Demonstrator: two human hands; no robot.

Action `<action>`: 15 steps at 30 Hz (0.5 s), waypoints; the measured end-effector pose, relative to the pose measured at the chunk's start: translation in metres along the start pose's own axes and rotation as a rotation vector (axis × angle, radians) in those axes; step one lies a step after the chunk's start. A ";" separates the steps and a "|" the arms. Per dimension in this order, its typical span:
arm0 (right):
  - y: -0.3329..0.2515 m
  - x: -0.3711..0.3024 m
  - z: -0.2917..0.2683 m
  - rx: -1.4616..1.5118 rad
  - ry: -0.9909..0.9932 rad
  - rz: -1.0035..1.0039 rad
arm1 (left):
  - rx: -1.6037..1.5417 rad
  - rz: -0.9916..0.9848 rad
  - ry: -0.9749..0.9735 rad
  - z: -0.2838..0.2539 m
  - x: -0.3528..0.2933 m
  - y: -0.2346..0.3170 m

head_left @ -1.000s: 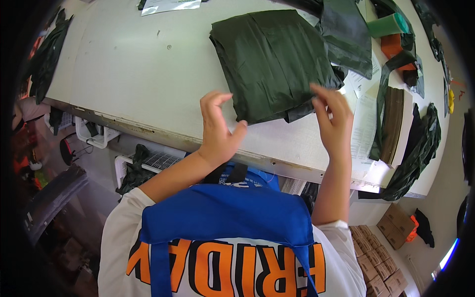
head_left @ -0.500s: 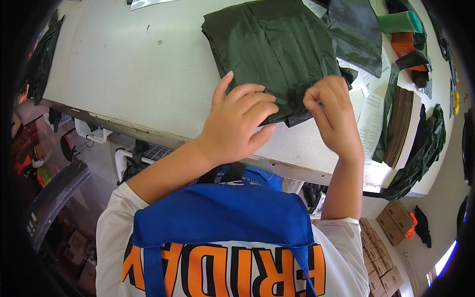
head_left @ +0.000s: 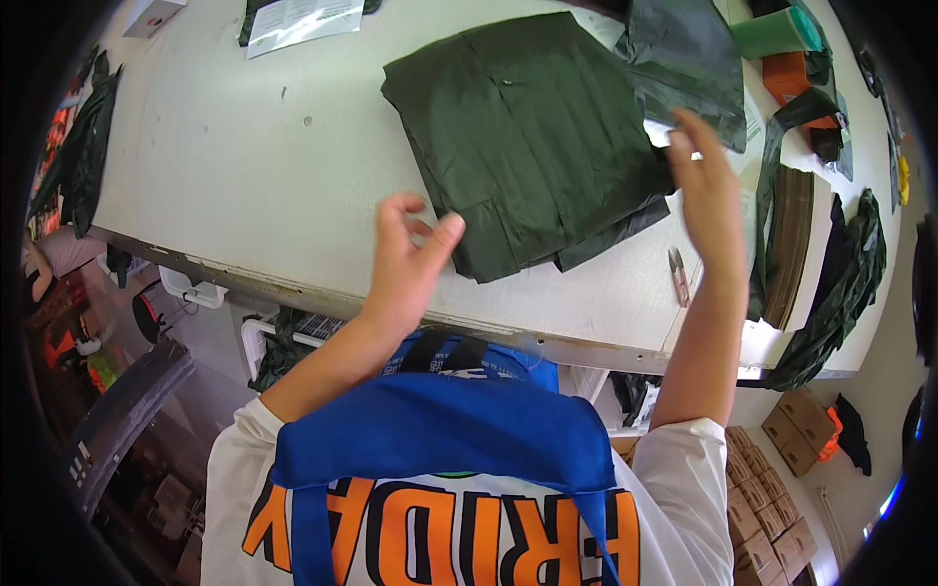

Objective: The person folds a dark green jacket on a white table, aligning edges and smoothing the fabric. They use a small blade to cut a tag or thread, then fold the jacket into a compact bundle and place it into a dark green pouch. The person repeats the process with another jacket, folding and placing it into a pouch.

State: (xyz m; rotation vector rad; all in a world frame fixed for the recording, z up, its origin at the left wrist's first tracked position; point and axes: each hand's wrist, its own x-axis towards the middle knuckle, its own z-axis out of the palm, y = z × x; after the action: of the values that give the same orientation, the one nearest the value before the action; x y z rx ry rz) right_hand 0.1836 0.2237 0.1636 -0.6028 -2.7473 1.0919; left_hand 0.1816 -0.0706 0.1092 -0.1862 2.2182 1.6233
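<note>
A folded dark green garment [head_left: 532,146] of smooth, slightly shiny cloth lies on the pale worktable [head_left: 234,186]. At its near left corner is my left hand [head_left: 403,259], thumb raised apart from the bent fingers and nothing held. The thumb tip is at the cloth's edge; whether it touches, I cannot tell. Along the garment's right side, my right hand [head_left: 705,190] has its fingers stretched out, slightly blurred and without anything in them. Small thread snips [head_left: 679,277] lie on the table beside my right wrist. A darker layer sticks out under the garment's near right edge.
Grey-green plastic bags [head_left: 684,73] lie beyond the garment at the right. Farther right are a green roll [head_left: 777,34], an orange box [head_left: 787,76], a stack of brown card [head_left: 793,249] and dark cloth [head_left: 840,293]. A clear printed packet [head_left: 305,21] lies at the far left.
My hands have moved off the garment's near part to its two sides. Its front edge lies flatter and shows more fully. The snips beside my right arm have come into sight.
</note>
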 end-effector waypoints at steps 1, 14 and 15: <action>0.011 0.002 0.004 -0.148 -0.079 -0.057 | -0.113 -0.103 -0.067 0.001 -0.004 0.005; 0.022 -0.043 -0.005 -0.111 0.051 -0.175 | -0.222 -0.181 -0.047 0.014 -0.003 -0.020; 0.017 -0.029 -0.009 0.038 0.150 -0.018 | -0.369 -0.264 -0.038 0.013 -0.002 -0.001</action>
State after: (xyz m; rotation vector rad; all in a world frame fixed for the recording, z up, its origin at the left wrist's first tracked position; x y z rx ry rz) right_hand 0.2175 0.2284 0.1595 -0.6260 -2.5942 1.0467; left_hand 0.1861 -0.0588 0.1059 -0.5187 1.7603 1.8472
